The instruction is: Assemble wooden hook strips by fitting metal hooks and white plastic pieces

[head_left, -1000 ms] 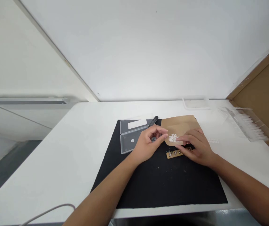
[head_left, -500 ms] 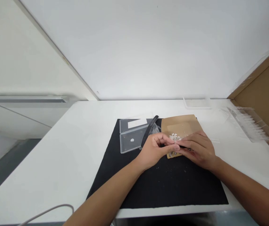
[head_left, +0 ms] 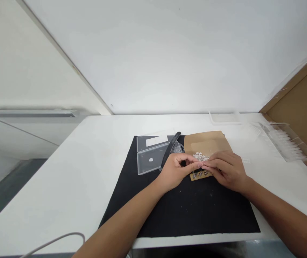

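From far away, I look down at two bare hands over a black mat [head_left: 183, 211]. My left hand [head_left: 176, 172] has its thumb and finger tips pinched together, and so does my right hand [head_left: 228, 170]. The tips of both hands meet. I can't tell if they pinch a tiny thing, because the fingers hide that spot.

From the fingertips, the little white bits [head_left: 198, 154] are just beside them at 12 o'clock, in a pile on the brown paper [head_left: 206, 140]. The small tan strip [head_left: 199, 175], with see-through and shiny bits on it, is near at 6 o'clock. The black-handled tool [head_left: 170, 148] leans at 10 o'clock, by the open clear box [head_left: 150, 157] at 9 o'clock. A clear tray [head_left: 225, 119] sits at 1 o'clock on the white table [head_left: 70, 179].
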A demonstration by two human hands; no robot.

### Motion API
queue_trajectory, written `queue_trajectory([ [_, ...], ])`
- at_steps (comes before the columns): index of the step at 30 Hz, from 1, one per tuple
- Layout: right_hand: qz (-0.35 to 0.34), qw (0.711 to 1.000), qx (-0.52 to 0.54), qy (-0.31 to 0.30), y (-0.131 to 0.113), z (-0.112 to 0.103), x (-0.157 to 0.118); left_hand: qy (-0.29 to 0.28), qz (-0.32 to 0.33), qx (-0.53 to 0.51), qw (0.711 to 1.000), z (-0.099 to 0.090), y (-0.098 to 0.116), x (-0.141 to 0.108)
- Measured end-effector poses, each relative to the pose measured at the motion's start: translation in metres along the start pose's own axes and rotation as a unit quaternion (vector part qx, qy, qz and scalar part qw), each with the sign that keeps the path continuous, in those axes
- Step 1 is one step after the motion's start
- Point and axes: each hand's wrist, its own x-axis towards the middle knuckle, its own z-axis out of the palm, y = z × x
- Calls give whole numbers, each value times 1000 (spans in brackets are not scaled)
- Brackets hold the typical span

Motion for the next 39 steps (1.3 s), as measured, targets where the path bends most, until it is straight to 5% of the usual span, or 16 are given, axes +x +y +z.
queue_trajectory([
  [3, 42, 999, 14, 12, 2, -1, 2, 69, 87, 183, 977, -5, -4, 2],
  [5, 73, 997, 22, 24, 5, -2, 4, 137, 127, 329, 926, -13, -7, 4],
  [9, 119, 993, 13, 23, 9, -3, 6, 236, 46, 515, 823, -34, -14, 7],
  [13, 151, 988, -12, 3, 10, -3, 3, 231, -14, 569, 789, -47, -17, 8],
  [26, 186, 982, -35, -14, 17, -1, 1, 172, -31, 565, 806, -42, -17, 4],
  [32, 208, 974, -75, -51, 11, -1, 1, 218, 111, 452, 858, -35, -7, 3],
  [35, 186, 979, -78, -36, 10, 1, 2, 184, 177, 347, 902, -21, -6, 2],
  [39, 149, 976, -158, 13, 9, 4, 4, 143, 235, 284, 918, -1, -10, 0],
])
